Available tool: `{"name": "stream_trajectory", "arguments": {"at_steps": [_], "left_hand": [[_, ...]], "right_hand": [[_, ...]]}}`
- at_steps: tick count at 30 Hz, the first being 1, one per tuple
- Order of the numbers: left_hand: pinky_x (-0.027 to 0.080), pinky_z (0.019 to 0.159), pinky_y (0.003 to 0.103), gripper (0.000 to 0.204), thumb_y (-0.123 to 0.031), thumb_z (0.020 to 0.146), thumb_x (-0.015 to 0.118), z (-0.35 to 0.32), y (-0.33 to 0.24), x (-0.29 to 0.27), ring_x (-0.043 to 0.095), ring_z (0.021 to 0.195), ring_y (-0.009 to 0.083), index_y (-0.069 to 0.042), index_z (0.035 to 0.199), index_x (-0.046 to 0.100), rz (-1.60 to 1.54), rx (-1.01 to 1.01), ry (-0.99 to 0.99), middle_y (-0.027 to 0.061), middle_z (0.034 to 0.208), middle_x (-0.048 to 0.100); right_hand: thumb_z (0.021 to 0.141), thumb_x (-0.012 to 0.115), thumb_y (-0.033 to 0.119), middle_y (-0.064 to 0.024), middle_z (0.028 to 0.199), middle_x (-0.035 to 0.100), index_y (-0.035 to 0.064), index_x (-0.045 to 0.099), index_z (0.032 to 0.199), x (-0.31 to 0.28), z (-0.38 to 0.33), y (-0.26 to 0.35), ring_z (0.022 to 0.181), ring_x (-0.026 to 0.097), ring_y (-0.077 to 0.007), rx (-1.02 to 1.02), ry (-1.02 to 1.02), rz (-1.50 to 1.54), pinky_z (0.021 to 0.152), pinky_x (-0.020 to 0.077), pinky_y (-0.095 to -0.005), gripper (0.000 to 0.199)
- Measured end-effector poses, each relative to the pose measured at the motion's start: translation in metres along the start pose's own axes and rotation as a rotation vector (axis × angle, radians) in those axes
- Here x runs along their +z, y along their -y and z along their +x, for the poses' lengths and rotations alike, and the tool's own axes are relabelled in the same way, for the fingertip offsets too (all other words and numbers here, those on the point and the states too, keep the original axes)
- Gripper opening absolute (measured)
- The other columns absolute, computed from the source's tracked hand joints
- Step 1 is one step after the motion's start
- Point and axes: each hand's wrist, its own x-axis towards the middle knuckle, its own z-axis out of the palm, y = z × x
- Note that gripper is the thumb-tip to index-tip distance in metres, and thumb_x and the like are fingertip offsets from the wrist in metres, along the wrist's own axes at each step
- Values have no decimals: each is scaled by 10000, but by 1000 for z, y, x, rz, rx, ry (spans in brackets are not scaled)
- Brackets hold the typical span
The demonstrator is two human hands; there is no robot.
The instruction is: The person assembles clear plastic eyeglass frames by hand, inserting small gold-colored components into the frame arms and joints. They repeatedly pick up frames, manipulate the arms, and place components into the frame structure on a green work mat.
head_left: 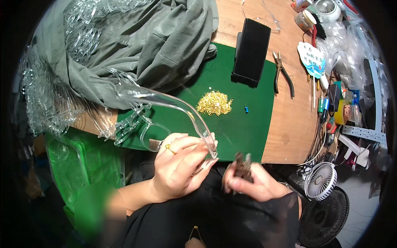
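My left hand [178, 165], a gold ring on one finger, is closed on a clear plastic eyeglass frame [192, 110]. Its long temple arm arches up over the green mat, with the tip between my fingers. A clear rim [154, 131] shows just beyond that hand; whether it belongs to the same frame I cannot tell. To the right, my right hand [256, 184] is wrapped round pliers [243, 166] with worn brownish jaws pointing up, blurred by motion. The jaws are apart from the frame. Ahead lies a heap of tiny gold-coloured metal parts [214, 103].
The green mat [198, 134] also bears a blue push pin [246, 108] and a black phone [252, 51] on a stand. Another pair of pliers [283, 74] lies farther right. Clear frames [49, 95] pile up around grey cloth [165, 45]. Small fans [320, 180] stand at lower right.
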Motion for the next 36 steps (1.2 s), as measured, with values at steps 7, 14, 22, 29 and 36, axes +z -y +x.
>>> {"name": "stream_trajectory", "arguments": {"at_steps": [7,14,22,29,36], "left_hand": [[472,669,342,410,-30,555,683,1,-5,0,627,773,239,29,959,642,143,23,27,106,864,650],[482,648,341,488,-28,593,668,-8,1,-2,618,727,238,43,1074,622,229,21,75,99,816,636],[475,671,337,516,-30,629,656,-11,1,3,606,709,216,43,1137,600,302,-12,122,80,774,620],[451,616,313,518,-17,634,643,-14,3,9,586,665,198,39,1147,598,352,-22,111,64,734,599],[429,588,305,530,0,660,621,-21,6,14,551,628,185,49,1185,569,504,9,162,68,733,578]], "right_hand": [[951,476,317,-64,908,600,15,567,960,27,18,-6,867,552,-136,176,310,617,776,440,-269,315],[938,502,304,-111,961,577,26,532,943,36,24,-14,854,564,-172,247,290,919,773,461,-294,280],[938,485,321,-59,852,556,55,513,926,33,26,-18,787,553,-163,246,245,812,746,456,-278,267],[944,463,368,-54,736,520,48,507,836,38,30,-11,704,523,-151,300,148,907,675,460,-289,340],[942,469,408,-25,612,418,72,425,699,39,39,-20,560,448,-137,234,120,854,539,433,-292,417]]}}
